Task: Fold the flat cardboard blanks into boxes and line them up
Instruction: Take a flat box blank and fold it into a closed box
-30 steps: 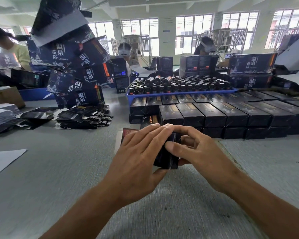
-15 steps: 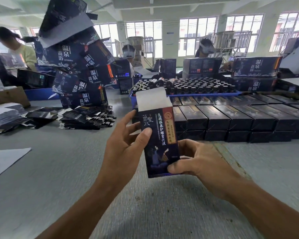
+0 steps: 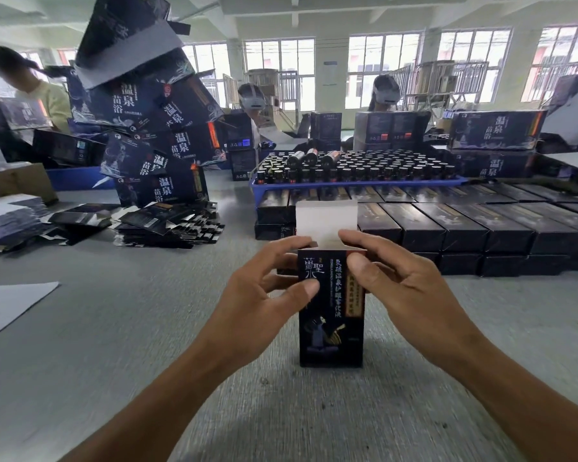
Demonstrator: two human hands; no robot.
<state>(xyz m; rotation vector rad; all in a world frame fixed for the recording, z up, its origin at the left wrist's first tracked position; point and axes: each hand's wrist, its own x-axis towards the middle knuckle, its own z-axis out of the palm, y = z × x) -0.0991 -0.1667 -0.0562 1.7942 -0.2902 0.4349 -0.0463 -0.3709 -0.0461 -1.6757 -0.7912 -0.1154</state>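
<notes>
A dark printed box (image 3: 331,328) stands upright on the grey table, its white top flap (image 3: 326,218) still raised. My left hand (image 3: 264,298) holds the box's upper left side between thumb and fingers. My right hand (image 3: 404,288) grips the upper right corner, thumb on the front face, forefinger at the flap's base. Behind it, finished dark boxes (image 3: 447,228) lie in rows. A pile of flat blanks (image 3: 167,221) rests at the left.
A blue tray (image 3: 354,186) full of small bottles stands behind the rows. Large dark cartons (image 3: 154,135) are stacked crookedly at the left. Other people work across the table. A white sheet (image 3: 10,305) lies at the left edge.
The box went from lying end-on between my hands to upright on the table. My right hand rose from its bottom corner to the top, and both hands now hold it near the flap.
</notes>
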